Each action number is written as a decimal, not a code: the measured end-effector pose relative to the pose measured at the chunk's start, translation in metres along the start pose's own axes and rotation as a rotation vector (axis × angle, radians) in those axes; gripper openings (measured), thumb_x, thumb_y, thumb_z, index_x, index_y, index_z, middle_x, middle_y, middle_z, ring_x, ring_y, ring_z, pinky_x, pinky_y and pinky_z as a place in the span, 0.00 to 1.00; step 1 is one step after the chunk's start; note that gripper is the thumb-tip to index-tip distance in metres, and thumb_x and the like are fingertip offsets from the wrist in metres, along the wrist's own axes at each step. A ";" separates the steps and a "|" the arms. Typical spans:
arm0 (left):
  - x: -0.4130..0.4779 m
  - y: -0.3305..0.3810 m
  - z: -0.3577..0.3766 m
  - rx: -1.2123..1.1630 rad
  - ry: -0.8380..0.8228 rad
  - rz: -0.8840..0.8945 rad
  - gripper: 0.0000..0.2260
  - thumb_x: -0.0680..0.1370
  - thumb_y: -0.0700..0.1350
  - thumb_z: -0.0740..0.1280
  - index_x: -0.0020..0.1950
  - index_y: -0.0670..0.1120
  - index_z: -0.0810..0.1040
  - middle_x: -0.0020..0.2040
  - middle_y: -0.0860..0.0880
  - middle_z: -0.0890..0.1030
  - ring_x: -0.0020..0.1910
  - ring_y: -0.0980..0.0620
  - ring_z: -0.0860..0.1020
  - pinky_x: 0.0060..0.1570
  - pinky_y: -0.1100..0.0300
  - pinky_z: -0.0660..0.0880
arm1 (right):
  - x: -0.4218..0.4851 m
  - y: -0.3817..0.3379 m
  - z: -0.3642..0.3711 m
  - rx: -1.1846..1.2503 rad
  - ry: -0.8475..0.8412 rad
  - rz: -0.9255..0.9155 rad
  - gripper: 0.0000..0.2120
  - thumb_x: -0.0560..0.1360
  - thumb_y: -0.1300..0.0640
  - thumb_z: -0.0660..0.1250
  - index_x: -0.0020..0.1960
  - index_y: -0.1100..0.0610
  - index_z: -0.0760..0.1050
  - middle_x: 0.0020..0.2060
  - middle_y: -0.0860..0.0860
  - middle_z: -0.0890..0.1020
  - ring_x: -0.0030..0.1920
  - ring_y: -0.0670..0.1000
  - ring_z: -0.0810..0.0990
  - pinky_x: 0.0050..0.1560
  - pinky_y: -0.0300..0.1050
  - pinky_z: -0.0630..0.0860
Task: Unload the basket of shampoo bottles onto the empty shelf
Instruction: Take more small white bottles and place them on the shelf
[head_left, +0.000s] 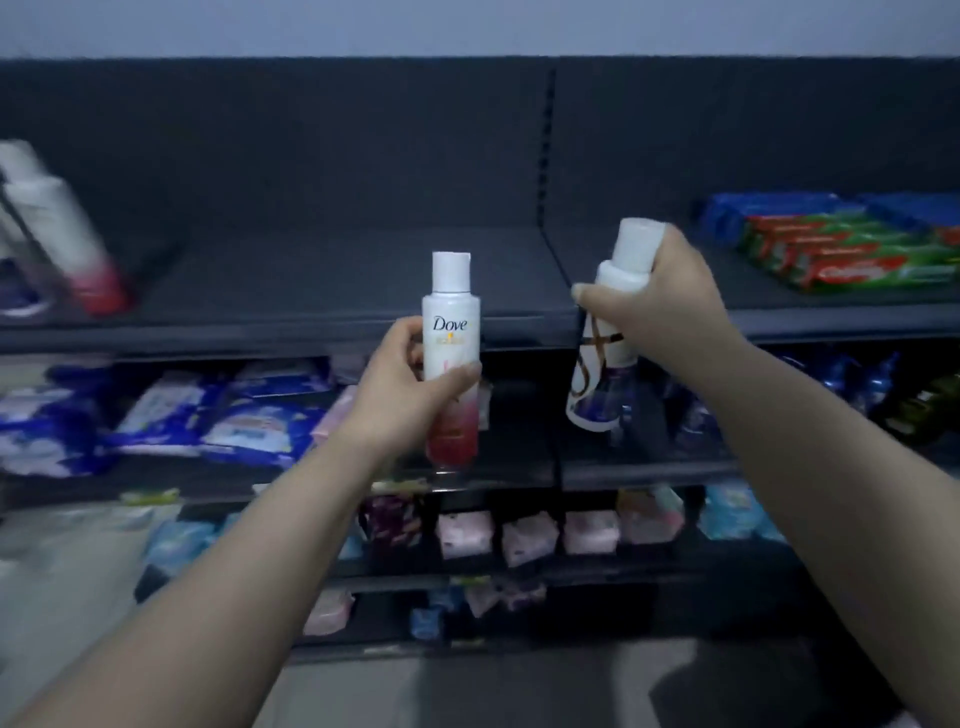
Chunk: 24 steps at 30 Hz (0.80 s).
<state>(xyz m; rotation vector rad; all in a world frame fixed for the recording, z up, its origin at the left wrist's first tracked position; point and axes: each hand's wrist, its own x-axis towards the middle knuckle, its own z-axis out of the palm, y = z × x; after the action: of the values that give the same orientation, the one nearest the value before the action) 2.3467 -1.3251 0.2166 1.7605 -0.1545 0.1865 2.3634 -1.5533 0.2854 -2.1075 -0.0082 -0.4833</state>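
My left hand (402, 387) grips a white Dove shampoo bottle (450, 312) with a red bottom, held upright in front of the edge of the dark top shelf (337, 280). My right hand (660, 306) holds a second white bottle (597, 384) with a purple lower part by its shoulder, tilted, just right of the first. Two white-and-red bottles (62, 234) stand blurred at the shelf's far left. The basket is out of view.
Toothpaste boxes (841, 249) lie on the top shelf at the right. Lower shelves hold blue and white packets (208, 421), pink packs (524, 535) and dark bottles (852, 384). A vertical divider (545, 156) splits the back panel.
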 end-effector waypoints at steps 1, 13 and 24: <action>0.000 0.000 -0.025 0.017 0.029 0.004 0.17 0.72 0.43 0.74 0.54 0.56 0.72 0.49 0.55 0.82 0.42 0.65 0.81 0.40 0.66 0.77 | 0.002 -0.017 0.016 0.037 -0.017 -0.011 0.25 0.67 0.48 0.74 0.59 0.51 0.66 0.47 0.47 0.74 0.46 0.49 0.76 0.38 0.42 0.72; -0.005 -0.016 -0.221 0.134 0.369 0.014 0.18 0.71 0.45 0.75 0.54 0.58 0.71 0.49 0.55 0.81 0.43 0.64 0.80 0.40 0.69 0.74 | 0.028 -0.144 0.184 0.399 -0.244 -0.159 0.26 0.67 0.40 0.70 0.56 0.51 0.64 0.48 0.48 0.76 0.48 0.50 0.79 0.47 0.52 0.80; 0.033 -0.028 -0.324 0.187 0.710 0.013 0.20 0.73 0.38 0.73 0.59 0.50 0.69 0.50 0.54 0.80 0.46 0.59 0.78 0.42 0.68 0.75 | 0.086 -0.198 0.320 0.541 -0.379 -0.256 0.20 0.73 0.44 0.68 0.57 0.49 0.62 0.46 0.44 0.76 0.43 0.41 0.77 0.39 0.38 0.72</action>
<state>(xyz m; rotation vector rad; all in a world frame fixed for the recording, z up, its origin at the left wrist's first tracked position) 2.3722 -1.0015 0.2588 1.7740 0.3761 0.8387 2.5121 -1.1993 0.3213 -1.6361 -0.5705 -0.1894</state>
